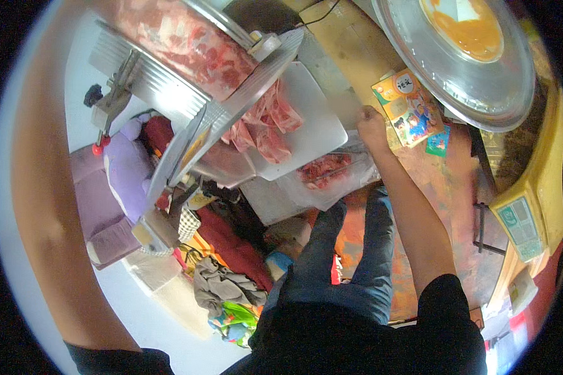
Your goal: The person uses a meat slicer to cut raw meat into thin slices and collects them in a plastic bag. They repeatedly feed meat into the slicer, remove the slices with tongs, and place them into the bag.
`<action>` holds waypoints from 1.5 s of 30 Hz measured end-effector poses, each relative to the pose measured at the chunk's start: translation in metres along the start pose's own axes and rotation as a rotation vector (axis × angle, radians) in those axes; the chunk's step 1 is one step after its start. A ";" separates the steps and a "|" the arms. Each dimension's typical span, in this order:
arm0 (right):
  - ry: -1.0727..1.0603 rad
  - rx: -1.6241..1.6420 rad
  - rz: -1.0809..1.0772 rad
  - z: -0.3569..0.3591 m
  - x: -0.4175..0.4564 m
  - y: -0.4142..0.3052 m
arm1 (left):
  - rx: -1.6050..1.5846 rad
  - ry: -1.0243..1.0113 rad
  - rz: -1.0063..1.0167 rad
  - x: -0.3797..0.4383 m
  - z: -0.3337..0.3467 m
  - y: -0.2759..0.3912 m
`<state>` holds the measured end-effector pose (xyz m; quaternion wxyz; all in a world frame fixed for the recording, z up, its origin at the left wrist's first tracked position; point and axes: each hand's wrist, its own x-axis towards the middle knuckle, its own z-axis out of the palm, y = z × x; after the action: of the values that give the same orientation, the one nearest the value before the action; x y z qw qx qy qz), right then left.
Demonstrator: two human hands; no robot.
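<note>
A meat slicer with a large round blade (244, 98) and a ribbed metal plate (164, 79) fills the upper left. A thick block of marbled raw meat (192, 47) lies against it. Several thin meat slices (272, 126) rest on a white tray (319, 117) below the blade. My right hand (371, 129) is curled like a fist just right of the tray, with nothing visible in it; its finger details are blurred. My left arm reaches up along the left edge, and its hand is out of view. Nearer my legs, more red meat (326, 169) lies on clear plastic film.
Beyond my right hand lie a colourful printed book (410, 108) and a large clear round lid (460, 70). A yellow scale-like device (535, 206) stands at the far right. A purple couch (98, 201) with a plush cushion and heaped clothes (225, 286) are at the left.
</note>
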<state>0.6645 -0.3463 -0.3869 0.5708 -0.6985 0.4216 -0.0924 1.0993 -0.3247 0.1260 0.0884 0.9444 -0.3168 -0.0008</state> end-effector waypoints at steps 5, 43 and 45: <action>0.012 0.026 -0.034 -0.036 -0.048 -0.054 | 0.039 0.157 0.059 -0.005 0.016 -0.008; -0.271 -0.647 -0.539 -0.010 -0.043 0.055 | -0.384 -0.287 -0.082 -0.550 0.335 -0.024; -0.399 -0.741 -0.642 -0.022 -0.076 0.027 | -0.260 -0.299 0.034 -0.541 0.347 -0.024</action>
<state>0.5904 -0.3093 -0.3769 0.2979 -0.9513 0.0741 0.0275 0.6609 -0.0401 -0.2485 0.1615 0.9089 -0.3395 -0.1805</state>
